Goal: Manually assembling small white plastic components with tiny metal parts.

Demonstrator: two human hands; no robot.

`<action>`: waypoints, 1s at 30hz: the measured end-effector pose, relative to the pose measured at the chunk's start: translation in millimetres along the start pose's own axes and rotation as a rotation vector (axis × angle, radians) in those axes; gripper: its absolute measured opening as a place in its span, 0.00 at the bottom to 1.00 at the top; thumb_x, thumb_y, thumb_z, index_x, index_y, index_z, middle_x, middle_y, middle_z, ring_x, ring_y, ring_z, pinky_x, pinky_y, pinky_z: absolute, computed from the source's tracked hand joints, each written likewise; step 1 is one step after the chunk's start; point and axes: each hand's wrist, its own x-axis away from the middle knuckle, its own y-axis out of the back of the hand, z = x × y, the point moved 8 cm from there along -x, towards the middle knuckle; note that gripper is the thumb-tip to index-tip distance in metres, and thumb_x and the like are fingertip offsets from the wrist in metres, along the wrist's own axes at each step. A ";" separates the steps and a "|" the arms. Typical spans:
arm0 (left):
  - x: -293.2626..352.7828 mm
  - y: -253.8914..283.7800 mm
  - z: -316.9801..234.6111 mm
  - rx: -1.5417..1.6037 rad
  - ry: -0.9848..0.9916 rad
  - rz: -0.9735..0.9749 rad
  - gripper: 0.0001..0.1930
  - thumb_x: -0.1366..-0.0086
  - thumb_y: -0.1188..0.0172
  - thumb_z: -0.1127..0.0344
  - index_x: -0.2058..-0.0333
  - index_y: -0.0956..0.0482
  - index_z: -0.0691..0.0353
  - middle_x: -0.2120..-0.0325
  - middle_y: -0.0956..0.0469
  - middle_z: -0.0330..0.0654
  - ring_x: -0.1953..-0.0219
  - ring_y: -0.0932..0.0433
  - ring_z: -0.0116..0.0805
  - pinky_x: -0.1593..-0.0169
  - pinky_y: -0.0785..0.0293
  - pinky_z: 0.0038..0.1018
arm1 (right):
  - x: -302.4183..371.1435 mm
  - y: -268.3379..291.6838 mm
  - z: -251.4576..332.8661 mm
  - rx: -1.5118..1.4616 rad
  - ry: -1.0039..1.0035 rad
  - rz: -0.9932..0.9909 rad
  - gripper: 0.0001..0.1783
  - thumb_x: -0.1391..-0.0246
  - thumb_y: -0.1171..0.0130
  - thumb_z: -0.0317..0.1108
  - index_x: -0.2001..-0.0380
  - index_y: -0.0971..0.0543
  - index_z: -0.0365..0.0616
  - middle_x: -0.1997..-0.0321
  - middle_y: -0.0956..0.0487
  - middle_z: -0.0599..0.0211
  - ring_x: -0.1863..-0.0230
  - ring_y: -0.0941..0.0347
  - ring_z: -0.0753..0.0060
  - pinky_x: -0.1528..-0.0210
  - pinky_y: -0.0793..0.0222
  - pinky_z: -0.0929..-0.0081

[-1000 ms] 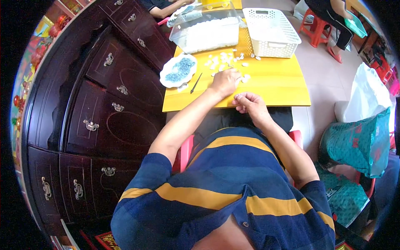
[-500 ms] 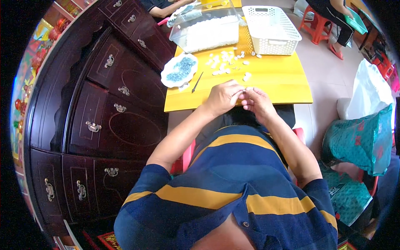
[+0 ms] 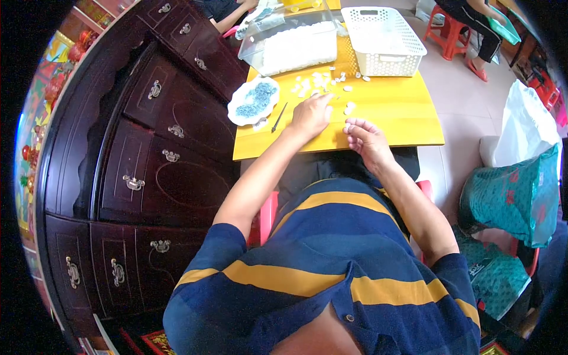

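Note:
Over the yellow table, my left hand reaches forward with its fingers bent together and fingertips at the near edge of the scattered small white pieces. What it pinches, if anything, is hidden. Nearer the front edge, my right hand is closed, holding a small white piece between thumb and fingertips. A few loose white pieces lie just beyond it. To the left of my left hand are a thin dark pointed tool and a scalloped white dish of small blue-grey bits.
A clear plastic bin full of white pieces and a white perforated basket stand at the far side. Dark drawers flank the table's left. Teal bags stand on the right. Two other people are partly visible at the back.
My hands were together over the front edge. The left has moved forward and left to the scattered pieces, while the right stays near the edge with the small white piece showing.

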 end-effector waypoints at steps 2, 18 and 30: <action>-5.2 -9.3 10.6 -0.037 0.020 0.012 0.15 0.36 0.51 0.64 0.53 0.23 0.60 0.60 0.22 0.50 0.60 0.22 0.52 0.56 0.25 0.43 | 1.1 -2.1 1.6 0.021 0.010 -0.002 0.10 0.42 0.42 0.29 0.56 0.23 0.42 0.68 0.20 0.73 0.74 0.26 0.86 0.70 0.28 0.88; 3.1 -18.2 6.2 -0.138 -0.031 0.007 0.15 0.36 0.47 0.60 0.51 0.22 0.50 0.64 0.24 0.47 0.64 0.21 0.48 0.62 0.24 0.42 | -1.0 -0.8 -0.1 0.032 0.011 0.008 0.08 0.41 0.42 0.29 0.59 0.23 0.44 0.68 0.19 0.74 0.75 0.27 0.87 0.71 0.28 0.88; 22.7 -7.7 1.1 -0.074 -0.159 -0.122 0.10 0.39 0.42 0.66 0.58 0.19 0.54 0.66 0.22 0.43 0.64 0.21 0.46 0.61 0.23 0.38 | 0.1 -1.8 0.5 0.066 0.020 0.007 0.07 0.42 0.42 0.30 0.59 0.23 0.45 0.69 0.20 0.74 0.76 0.28 0.87 0.72 0.30 0.89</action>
